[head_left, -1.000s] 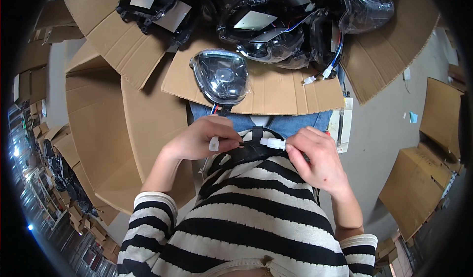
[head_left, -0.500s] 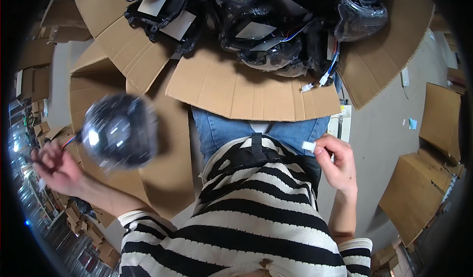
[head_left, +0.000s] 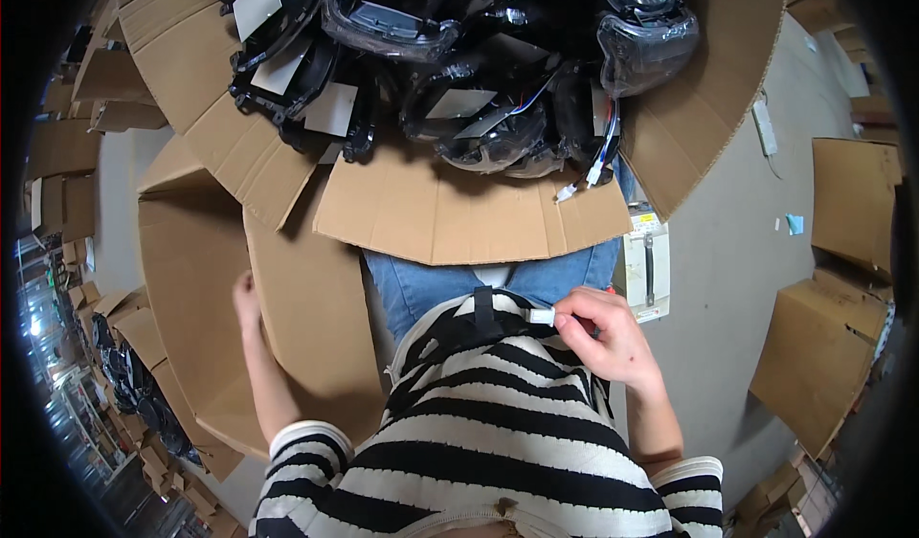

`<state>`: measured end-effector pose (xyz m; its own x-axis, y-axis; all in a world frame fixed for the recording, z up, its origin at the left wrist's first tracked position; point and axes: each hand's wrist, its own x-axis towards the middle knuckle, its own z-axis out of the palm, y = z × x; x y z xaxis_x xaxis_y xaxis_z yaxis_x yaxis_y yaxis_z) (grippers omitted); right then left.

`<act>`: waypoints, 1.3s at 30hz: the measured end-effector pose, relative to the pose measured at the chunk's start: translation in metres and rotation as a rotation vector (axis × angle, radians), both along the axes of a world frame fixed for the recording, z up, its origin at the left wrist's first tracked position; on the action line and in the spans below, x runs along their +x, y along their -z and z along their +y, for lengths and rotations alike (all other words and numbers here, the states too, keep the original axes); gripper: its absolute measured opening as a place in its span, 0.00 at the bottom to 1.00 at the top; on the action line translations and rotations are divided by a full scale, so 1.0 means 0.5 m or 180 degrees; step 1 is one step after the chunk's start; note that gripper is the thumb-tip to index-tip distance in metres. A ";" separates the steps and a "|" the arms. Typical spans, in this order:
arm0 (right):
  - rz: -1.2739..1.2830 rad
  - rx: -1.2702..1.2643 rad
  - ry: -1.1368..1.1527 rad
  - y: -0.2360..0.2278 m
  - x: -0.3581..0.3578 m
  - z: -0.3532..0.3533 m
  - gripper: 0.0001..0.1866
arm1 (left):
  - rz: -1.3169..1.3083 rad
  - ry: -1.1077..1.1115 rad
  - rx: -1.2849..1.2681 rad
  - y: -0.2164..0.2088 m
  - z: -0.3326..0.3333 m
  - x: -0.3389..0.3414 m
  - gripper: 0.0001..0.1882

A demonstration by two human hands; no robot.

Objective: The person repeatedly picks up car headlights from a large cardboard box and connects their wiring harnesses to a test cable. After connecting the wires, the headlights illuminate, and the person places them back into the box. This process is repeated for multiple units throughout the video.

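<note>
Thumb and forefinger of the right hand [head_left: 603,335] are pinching a white plastic connector [head_left: 541,317], small, blocky and matt, and are holding it in front of the black waist strap [head_left: 484,310]. The other fingers of that hand are curling inward. The left hand [head_left: 246,297] is hovering within the outline of an open brown carton [head_left: 191,251]; its fingers are turning away, so whether they are gripping anything, or touching the smooth card wall, I cannot tell.

Ahead, a heap of headlamp assemblies is filling a wide cardboard box, whose creased front flap [head_left: 459,217] is curving out over the blue denim jeans [head_left: 407,284]. Black moulded housings are lying at mixed angles, with flat, pale rectangular labels [head_left: 331,109] showing on several. One headlamp [head_left: 651,52] at the right is wearing glossy, wrinkled clear film over its rounded lens. Thin red, blue and white wires [head_left: 611,126] are trailing down beside it, ending in white plugs [head_left: 595,171] near the flap. A knitted shirt [head_left: 498,423] is stretching its black and cream bands across the torso. Beside the right knee, a boxy white case [head_left: 646,275] is standing on the smooth grey floor [head_left: 713,280].
</note>
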<state>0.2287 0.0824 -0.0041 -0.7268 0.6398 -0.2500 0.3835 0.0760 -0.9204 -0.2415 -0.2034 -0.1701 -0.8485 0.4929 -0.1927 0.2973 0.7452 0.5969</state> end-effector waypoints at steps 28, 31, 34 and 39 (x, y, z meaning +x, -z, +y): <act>0.0082 0.0084 -0.0015 0.023 -0.012 0.008 0.03 | 0.0597 0.3022 0.0602 -0.153 0.571 0.491 0.18; 0.0159 0.0117 0.0008 0.024 -0.007 0.005 0.03 | 0.0875 0.3019 0.0458 -0.154 0.570 0.506 0.22; 0.0148 0.0131 -0.0025 0.034 -0.001 0.004 0.03 | 0.0628 0.2962 0.0351 -0.172 0.574 0.479 0.23; 0.0090 0.0138 -0.0015 0.030 0.000 0.007 0.03 | 0.0259 0.2169 0.0932 -0.207 0.614 0.407 0.20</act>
